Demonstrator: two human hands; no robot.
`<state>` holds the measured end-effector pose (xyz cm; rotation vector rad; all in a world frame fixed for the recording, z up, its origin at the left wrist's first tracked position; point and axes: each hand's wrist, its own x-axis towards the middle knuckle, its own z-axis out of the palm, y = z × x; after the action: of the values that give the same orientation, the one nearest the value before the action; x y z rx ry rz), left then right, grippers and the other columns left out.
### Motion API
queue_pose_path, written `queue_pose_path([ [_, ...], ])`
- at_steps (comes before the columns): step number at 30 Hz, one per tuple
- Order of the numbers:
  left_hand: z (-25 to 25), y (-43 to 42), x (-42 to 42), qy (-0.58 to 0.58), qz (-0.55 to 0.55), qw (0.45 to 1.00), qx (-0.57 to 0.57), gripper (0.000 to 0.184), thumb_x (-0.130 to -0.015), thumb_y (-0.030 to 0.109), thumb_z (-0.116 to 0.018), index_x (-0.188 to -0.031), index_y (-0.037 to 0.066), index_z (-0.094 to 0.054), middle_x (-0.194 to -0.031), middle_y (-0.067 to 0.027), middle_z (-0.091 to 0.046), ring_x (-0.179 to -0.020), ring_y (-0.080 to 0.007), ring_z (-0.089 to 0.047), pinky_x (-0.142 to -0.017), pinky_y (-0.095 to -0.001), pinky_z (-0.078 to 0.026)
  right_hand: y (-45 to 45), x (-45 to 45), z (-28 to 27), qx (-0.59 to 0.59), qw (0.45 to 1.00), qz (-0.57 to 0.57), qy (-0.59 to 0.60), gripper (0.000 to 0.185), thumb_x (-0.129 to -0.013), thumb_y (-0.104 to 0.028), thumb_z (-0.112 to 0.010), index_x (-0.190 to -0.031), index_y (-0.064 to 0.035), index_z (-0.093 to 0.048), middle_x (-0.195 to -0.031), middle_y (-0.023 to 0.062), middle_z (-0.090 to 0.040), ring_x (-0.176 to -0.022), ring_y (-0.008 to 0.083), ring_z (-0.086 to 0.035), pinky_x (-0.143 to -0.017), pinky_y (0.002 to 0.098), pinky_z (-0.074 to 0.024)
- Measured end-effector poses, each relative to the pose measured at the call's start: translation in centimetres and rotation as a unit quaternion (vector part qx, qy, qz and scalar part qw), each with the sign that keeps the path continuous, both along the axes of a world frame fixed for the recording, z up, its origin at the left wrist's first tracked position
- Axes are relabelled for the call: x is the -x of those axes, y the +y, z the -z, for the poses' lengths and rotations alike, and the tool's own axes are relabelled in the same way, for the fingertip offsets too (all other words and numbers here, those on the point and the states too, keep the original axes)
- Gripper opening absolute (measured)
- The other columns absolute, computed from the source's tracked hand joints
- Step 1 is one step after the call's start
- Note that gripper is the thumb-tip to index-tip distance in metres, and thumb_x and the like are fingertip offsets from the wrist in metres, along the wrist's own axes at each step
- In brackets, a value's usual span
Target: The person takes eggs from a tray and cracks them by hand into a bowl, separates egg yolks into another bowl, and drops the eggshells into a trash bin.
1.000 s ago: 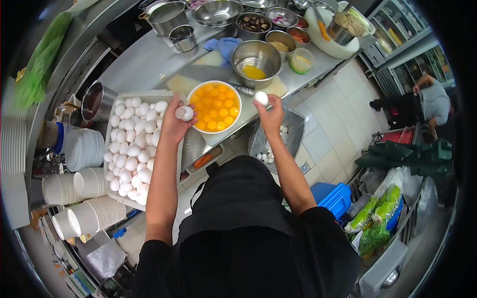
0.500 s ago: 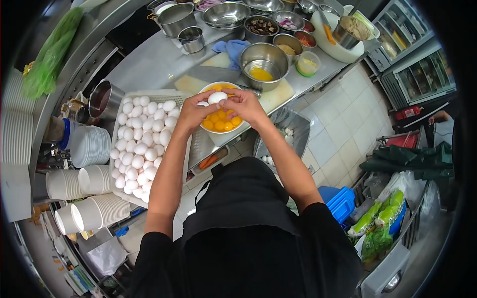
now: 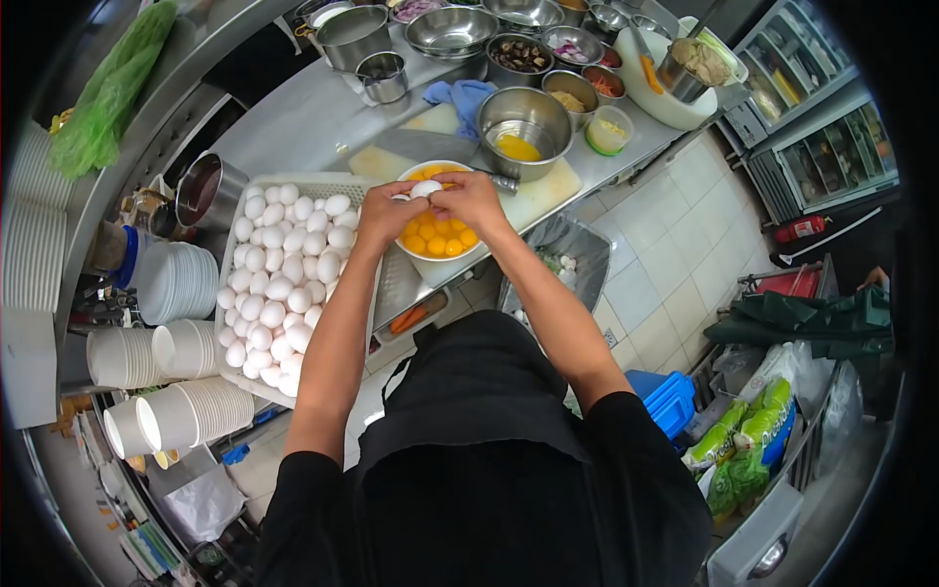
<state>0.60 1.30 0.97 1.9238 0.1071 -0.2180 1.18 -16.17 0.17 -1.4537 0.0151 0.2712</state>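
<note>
White oval egg (image 3: 425, 188) is held above a round white bowl (image 3: 437, 259) of orange-yellow yolks (image 3: 440, 238), with the fingers of the left hand (image 3: 384, 217) and right hand (image 3: 471, 203) clamped on it from both sides. Another small white piece (image 3: 400, 198) shows at the left fingers, too hidden to tell whether whole egg or shell. Left of the bowl, a pale perforated plastic tray (image 3: 328, 180) carries many white eggs (image 3: 279, 288). Beyond the bowl on the grey metal surface (image 3: 293, 137), a round stainless-steel pot (image 3: 528, 170) containing yellow liquid (image 3: 517, 148) stands on a cream-coloured cutting board (image 3: 559, 188). Below the surface's edge sits a grey bin (image 3: 591, 247).
</note>
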Motion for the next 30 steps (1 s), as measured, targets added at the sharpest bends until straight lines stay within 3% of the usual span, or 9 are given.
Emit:
queue_pose_path([
  [6, 0.3, 0.1, -0.5, 0.011, 0.001, 0.999, 0.043, 0.045, -0.071, 0.018, -0.078, -0.111, -0.001, -0.069, -0.094, -0.0090, -0.071, -0.080, -0.0127, -0.067, -0.074, -0.0255, -0.053, -1.0, -0.9, 1.2, 0.042, 0.998, 0.000, -0.038, 0.038, -0.070, -0.008, -0.073, -0.106, 0.0062, -0.070, -0.080, 0.0129, -0.071, -0.067, 0.0141, -0.068, -0.059, 0.0257, -0.0554],
  [9, 0.4, 0.5, -0.8, -0.038, 0.027, 0.999, 0.008, 0.048, -0.069, 0.023, -0.081, -0.110, 0.001, -0.070, -0.092, -0.0081, -0.071, -0.077, -0.0133, -0.067, -0.072, -0.0265, -0.053, -1.6, -0.8, 1.1, 0.138, 0.983, 0.007, -0.118, 0.038, -0.069, -0.008, -0.071, -0.106, 0.0025, -0.071, -0.082, 0.0154, -0.072, -0.070, 0.0183, -0.070, -0.066, 0.0304, -0.0551],
  [11, 0.2, 0.8, -1.0, -0.057, 0.039, 0.997, -0.034, 0.048, -0.069, 0.023, -0.081, -0.111, 0.002, -0.070, -0.093, -0.0078, -0.071, -0.077, -0.0132, -0.066, -0.071, -0.0266, -0.053, -1.9, -0.6, 0.0, 0.267, 0.947, 0.008, -0.176, 0.036, -0.069, -0.007, -0.069, -0.105, -0.0003, -0.071, -0.085, 0.0190, -0.071, -0.074, 0.0244, -0.070, -0.072, 0.0338, -0.0542],
  [18, -3.4, 1.0, -0.3, -0.081, 0.019, 0.992, -0.092, 0.047, -0.072, 0.025, -0.083, -0.111, 0.003, -0.069, -0.092, -0.0044, -0.067, -0.074, -0.0102, -0.062, -0.069, -0.0240, -0.050, -1.5, 0.3, -1.4, 0.270, 0.920, 0.065, -0.277, 0.036, -0.072, -0.003, -0.067, -0.107, -0.0025, -0.070, -0.089, 0.0206, -0.070, -0.076, 0.0311, -0.069, -0.072, 0.0356, -0.0543],
  [20, -3.9, 0.9, -0.4, -0.095, 0.021, 0.990, -0.100, 0.046, -0.073, 0.026, -0.083, -0.110, 0.004, -0.070, -0.091, -0.0039, -0.067, -0.072, -0.0094, -0.061, -0.065, -0.0234, -0.050, -1.1, 0.2, -1.3, 0.191, 0.939, 0.036, -0.286, 0.033, -0.072, -0.003, -0.067, -0.105, -0.0022, -0.070, -0.091, 0.0206, -0.069, -0.078, 0.0316, -0.068, -0.072, 0.0360, -0.0544],
  [25, -5.7, 1.1, -0.3, 0.128, 0.032, 0.991, 0.011, 0.040, -0.076, 0.038, -0.079, -0.100, 0.007, -0.072, -0.086, -0.0014, -0.068, -0.067, -0.0099, -0.061, -0.059, -0.0245, -0.044, -0.6, 0.2, -2.1, 0.179, 0.906, 0.032, -0.382, 0.027, -0.072, -0.004, -0.068, -0.099, -0.0006, -0.071, -0.089, 0.0184, -0.069, -0.075, 0.0287, -0.068, -0.069, 0.0336, -0.0541],
  [27, -5.1, 1.1, -0.2, 0.139, 0.023, 0.990, 0.030, 0.038, -0.077, 0.039, -0.077, -0.098, 0.007, -0.071, -0.085, -0.0006, -0.067, -0.066, -0.0095, -0.060, -0.060, -0.0238, -0.043, -0.8, 0.1, -2.0, 0.205, 0.894, 0.033, -0.397, 0.025, -0.073, -0.004, -0.067, -0.097, -0.0005, -0.071, -0.087, 0.0171, -0.070, -0.071, 0.0279, -0.067, -0.067, 0.0322, -0.0539],
  [30, -4.6, 1.5, -0.2, 0.167, 0.014, 0.983, 0.079, 0.037, -0.080, 0.039, -0.075, -0.099, 0.008, -0.070, -0.086, -0.0002, -0.067, -0.066, -0.0092, -0.059, -0.060, -0.0233, -0.043, -1.1, -0.3, -1.9, 0.189, 0.922, 0.021, -0.338, 0.021, -0.076, -0.003, -0.065, -0.096, -0.0011, -0.071, -0.081, 0.0138, -0.070, -0.064, 0.0206, -0.066, -0.062, 0.0301, -0.0527],
])
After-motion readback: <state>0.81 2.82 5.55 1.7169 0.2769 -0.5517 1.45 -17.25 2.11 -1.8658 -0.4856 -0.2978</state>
